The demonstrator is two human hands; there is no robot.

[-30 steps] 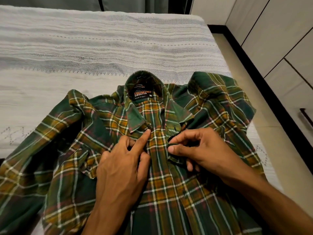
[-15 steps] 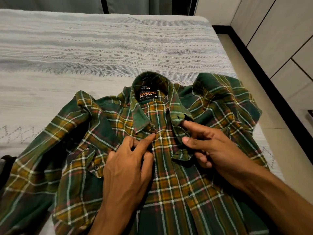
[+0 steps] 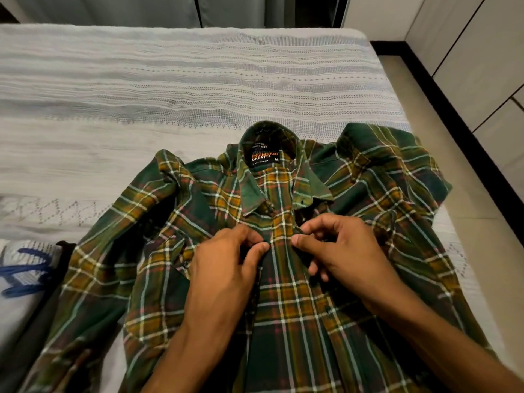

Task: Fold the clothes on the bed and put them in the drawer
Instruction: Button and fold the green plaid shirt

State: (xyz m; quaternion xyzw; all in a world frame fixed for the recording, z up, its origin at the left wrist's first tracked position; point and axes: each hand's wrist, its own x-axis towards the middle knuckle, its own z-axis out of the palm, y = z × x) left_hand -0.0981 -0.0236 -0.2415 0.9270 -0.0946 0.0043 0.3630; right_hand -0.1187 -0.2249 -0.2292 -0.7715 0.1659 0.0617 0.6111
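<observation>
A green and mustard plaid shirt [image 3: 289, 307] lies face up on the bed [image 3: 170, 89], collar away from me, black neck label showing. Its sleeves spread out to both sides, the right one bunched up. My left hand [image 3: 224, 268] pinches the left edge of the button placket just below the collar. On the other side of the placket, my right hand [image 3: 337, 245] pinches the opposite front edge between thumb and forefinger. Both hands sit close together at the shirt's chest.
A white and grey textured bedspread covers the bed. At the left edge lies a grey garment with blue stripes [image 3: 25, 268] beside something dark. Right of the bed runs a narrow tiled floor strip [image 3: 453, 154] along pale wardrobe doors [image 3: 487, 52].
Both hands have closed in on the placket. My left forefinger, earlier stretched out on the cloth, now curls into a pinch, and my right hand has shifted inward to the front edge.
</observation>
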